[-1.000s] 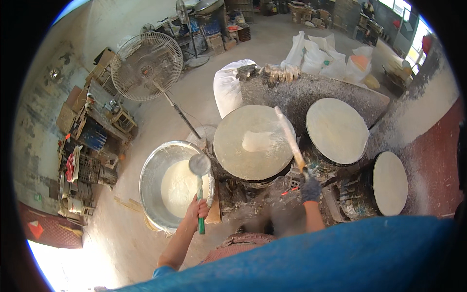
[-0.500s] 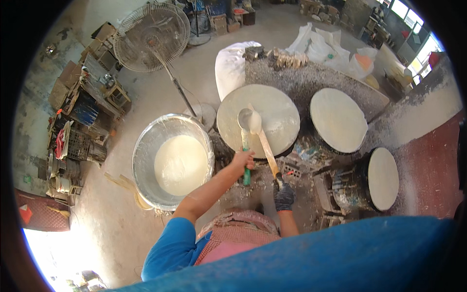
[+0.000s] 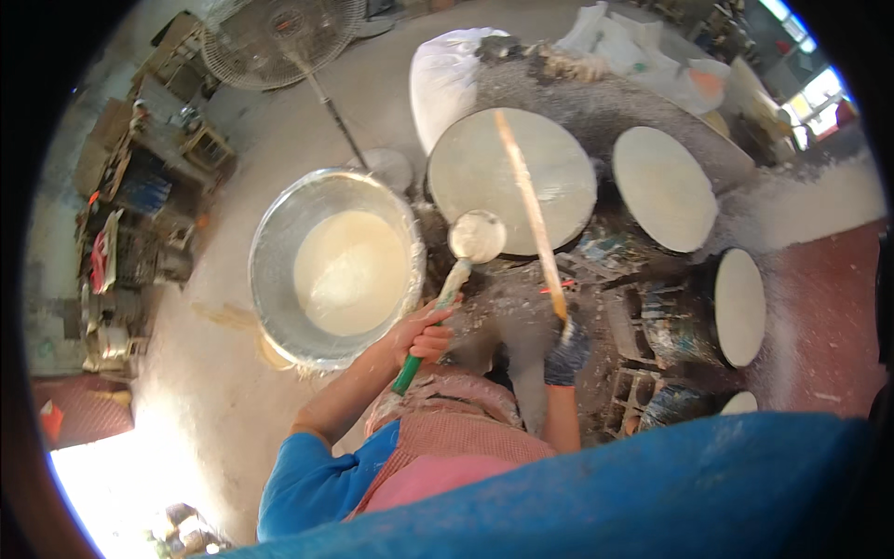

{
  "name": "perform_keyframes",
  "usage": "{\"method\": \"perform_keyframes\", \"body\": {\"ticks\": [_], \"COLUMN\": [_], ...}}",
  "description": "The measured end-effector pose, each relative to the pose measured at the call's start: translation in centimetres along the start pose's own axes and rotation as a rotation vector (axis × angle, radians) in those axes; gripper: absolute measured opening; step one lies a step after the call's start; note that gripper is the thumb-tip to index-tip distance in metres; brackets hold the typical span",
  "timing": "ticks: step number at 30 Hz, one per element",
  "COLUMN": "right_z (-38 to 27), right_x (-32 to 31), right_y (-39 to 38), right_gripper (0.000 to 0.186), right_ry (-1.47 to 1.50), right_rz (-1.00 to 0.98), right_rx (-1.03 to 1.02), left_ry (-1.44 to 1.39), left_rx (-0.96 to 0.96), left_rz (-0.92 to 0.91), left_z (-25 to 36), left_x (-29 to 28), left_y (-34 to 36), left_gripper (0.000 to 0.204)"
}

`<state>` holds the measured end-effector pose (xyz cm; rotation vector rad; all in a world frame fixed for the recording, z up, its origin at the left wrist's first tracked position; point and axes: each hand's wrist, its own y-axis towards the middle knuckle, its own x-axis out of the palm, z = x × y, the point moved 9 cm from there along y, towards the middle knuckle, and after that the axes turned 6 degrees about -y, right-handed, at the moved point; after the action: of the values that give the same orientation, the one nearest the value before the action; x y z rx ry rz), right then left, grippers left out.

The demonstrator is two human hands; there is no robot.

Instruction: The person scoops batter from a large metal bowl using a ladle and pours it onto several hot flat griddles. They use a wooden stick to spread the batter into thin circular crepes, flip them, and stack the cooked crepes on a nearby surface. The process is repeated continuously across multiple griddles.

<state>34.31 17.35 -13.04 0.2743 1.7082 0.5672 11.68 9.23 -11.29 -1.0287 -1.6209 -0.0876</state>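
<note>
My bare left hand point(image 3: 422, 334) grips the green handle of a ladle point(image 3: 478, 236), whose batter-coated bowl hangs over the front edge of a large round griddle point(image 3: 466, 168). In a dark glove, my right hand point(image 3: 568, 356) is closed around the near end of a long flat wooden stick point(image 3: 531, 205). The stick reaches across the right part of the griddle; whether it touches the surface I cannot tell. A pale layer covers the griddle. To the left stands a big metal basin point(image 3: 265, 270) holding creamy white batter point(image 3: 349, 270).
More round griddles with pale tops stand to the right: one farther back point(image 3: 665, 191), another nearer point(image 3: 740, 307). A white sack point(image 3: 442, 88) and a pedestal fan point(image 3: 284, 42) are at the back. Bricks point(image 3: 633, 391) lie low on the right.
The ladle has come back toward me from the griddle's middle to its front edge. The stick has swung right, its tip now at the far rim. The view has tilted downward.
</note>
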Motion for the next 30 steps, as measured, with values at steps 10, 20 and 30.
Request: {"method": "perform_keyframes", "body": {"ticks": [10, 20, 30], "right_z": [18.2, 43.8, 59.9], "right_x": [0.7, 6.9, 18.3], "right_y": [-1.6, 3.9, 29.1], "right_gripper": [0.038, 0.033, 0.034], "right_ry": [0.053, 0.623, 0.333], "right_rz": [-0.288, -0.006, 0.082], "right_rx": [0.965, 1.195, 0.811], "left_ry": [0.276, -0.141, 0.142], "left_rx": [-0.126, -0.182, 0.124], "left_rz": [0.201, -0.012, 0.119], "left_z": [-2.1, -9.6, -12.3], "left_x": [-2.4, 2.9, 9.2], "left_y": [1.6, 14.4, 19.1], "left_gripper": [0.029, 0.033, 0.042]}}
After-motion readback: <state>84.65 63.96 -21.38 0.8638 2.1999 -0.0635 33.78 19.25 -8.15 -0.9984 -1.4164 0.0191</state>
